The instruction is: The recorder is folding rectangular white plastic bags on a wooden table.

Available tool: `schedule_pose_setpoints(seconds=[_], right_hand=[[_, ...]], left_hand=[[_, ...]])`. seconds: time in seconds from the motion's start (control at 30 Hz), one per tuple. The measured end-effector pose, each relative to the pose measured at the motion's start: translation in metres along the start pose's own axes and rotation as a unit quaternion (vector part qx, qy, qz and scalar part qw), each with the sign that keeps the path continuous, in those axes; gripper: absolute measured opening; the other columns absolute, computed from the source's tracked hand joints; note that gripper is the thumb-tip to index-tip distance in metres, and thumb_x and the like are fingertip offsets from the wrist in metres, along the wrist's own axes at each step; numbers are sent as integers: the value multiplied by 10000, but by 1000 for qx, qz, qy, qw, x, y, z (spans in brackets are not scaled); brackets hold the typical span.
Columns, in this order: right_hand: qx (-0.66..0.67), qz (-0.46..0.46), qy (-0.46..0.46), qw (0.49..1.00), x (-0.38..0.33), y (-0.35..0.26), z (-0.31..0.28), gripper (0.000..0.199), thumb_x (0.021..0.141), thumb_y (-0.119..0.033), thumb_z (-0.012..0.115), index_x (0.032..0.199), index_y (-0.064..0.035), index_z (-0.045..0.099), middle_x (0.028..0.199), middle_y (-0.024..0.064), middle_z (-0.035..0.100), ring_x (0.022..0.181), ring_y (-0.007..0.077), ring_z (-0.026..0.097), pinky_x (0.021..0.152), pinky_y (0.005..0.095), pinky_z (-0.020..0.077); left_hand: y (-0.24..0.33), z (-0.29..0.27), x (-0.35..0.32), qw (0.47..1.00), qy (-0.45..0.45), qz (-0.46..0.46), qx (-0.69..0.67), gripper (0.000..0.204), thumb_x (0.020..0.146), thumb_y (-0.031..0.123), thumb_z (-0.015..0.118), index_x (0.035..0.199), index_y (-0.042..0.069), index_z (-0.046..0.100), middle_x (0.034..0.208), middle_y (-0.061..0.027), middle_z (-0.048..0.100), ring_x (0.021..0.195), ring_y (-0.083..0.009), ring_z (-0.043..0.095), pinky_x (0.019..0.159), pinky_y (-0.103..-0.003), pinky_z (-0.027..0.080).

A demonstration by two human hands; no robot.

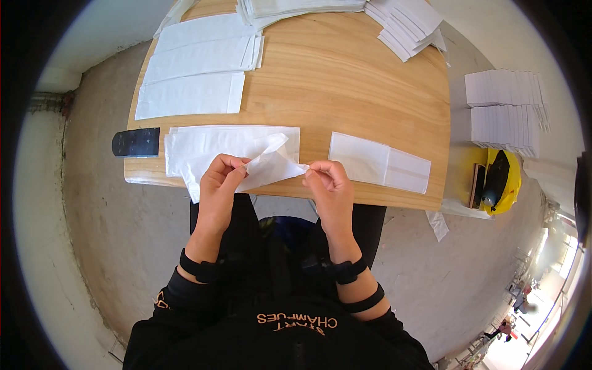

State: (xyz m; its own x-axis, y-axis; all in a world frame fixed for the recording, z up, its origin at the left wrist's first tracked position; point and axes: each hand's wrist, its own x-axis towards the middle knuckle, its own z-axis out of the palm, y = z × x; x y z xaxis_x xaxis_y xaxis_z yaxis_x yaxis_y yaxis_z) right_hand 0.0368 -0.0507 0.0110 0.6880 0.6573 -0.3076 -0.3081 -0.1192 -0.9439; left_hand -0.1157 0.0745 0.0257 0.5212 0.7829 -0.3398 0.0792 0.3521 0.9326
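Note:
Near the table's front edge, my left hand pinches a thin white paper bag between thumb and fingers. My right hand pinches the bag's right corner. Between the hands the bag's upper edge stands raised and spread apart. Its left part slants down over the table edge by my left hand. Behind it lies a flat pile of similar white bags, partly covered by the held one. To the right of my right hand, a white folded sheet or bag lies flat with a crease across it.
The wooden table carries overlapping white bags at left, more paper at the far edge and folded white stacks far right. A black phone-like object lies left. White stacks and a yellow bag stand right.

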Motion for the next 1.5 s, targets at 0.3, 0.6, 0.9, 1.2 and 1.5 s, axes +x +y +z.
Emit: schedule_pose_setpoints(seconds=[0.3,0.6,0.9,1.2,1.5], right_hand=[[-257,-213,-17,942,-6,-26,29,598,783,-144,751,1282,-31,440,1080,132,518,982,237,590,790,354,486],[-243,-190,7,951,5,-23,20,184,827,-81,677,1004,-44,640,788,72,585,667,202,593,615,307,467],[-73,-105,176,976,18,-22,-30,160,880,-140,681,962,-7,650,823,30,585,738,95,538,672,235,442],[-66,-68,256,962,18,-6,-98,226,904,-167,672,1020,20,618,846,15,610,762,68,534,694,215,442],[-220,-125,272,928,24,-4,-103,177,853,-159,704,941,-9,669,855,59,634,742,127,576,689,261,471]], left_hand=[[7,13,-11,992,-105,-7,-66,55,906,12,571,949,40,554,1047,-54,626,979,-106,561,870,-258,435],[2,13,-9,994,-110,-2,-12,41,909,21,562,936,48,549,1035,-46,625,934,-100,551,870,-257,422],[31,-12,19,973,-28,8,-228,189,961,178,440,1063,53,538,1102,-97,630,1075,-208,588,983,-362,430],[57,-91,43,887,-25,35,-461,316,924,117,512,1215,-4,515,1222,-121,608,1120,-220,582,962,-379,468],[43,-203,51,848,-15,70,-525,392,887,59,536,1269,-16,487,1303,-144,550,1212,-262,516,1043,-420,410]])
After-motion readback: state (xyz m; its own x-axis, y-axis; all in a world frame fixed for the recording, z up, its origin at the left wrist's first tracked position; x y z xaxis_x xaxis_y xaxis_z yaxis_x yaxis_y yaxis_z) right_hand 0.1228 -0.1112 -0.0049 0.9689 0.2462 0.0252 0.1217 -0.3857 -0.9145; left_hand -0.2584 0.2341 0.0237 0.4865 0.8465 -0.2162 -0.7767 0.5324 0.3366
